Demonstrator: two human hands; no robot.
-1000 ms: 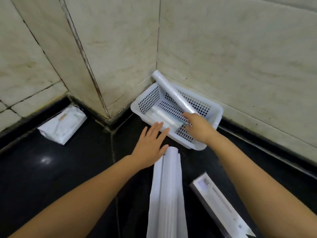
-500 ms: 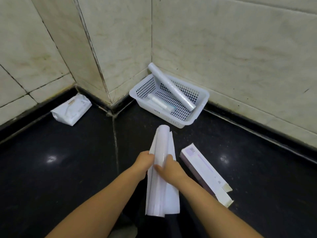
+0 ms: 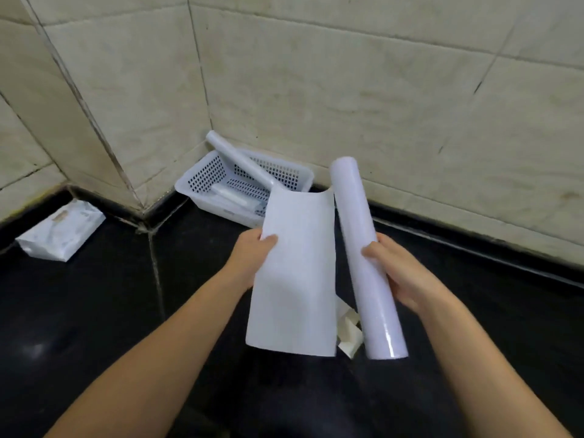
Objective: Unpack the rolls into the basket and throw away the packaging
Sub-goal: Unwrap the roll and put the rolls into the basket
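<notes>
My right hand (image 3: 398,270) grips a long white glossy roll (image 3: 363,248) around its middle, held upright and slightly tilted. My left hand (image 3: 252,259) pinches the left edge of a white paper wrapper (image 3: 295,286), which hangs open and curved beside the roll. The white perforated basket (image 3: 202,181) sits in the wall corner behind them. One long roll (image 3: 235,161) leans across the basket with its end sticking out over the back rim, and a shorter roll (image 3: 229,195) lies on the basket's floor.
A white soft packet (image 3: 61,230) lies on the black floor by the left wall. Part of a cardboard box (image 3: 349,338) shows on the floor below the wrapper. Tiled walls close off the corner behind the basket.
Both hands left the basket, took up the wrapped roll from the floor and lifted it. The roll is now out of its wrapper, roll to the right, wrapper to the left.
</notes>
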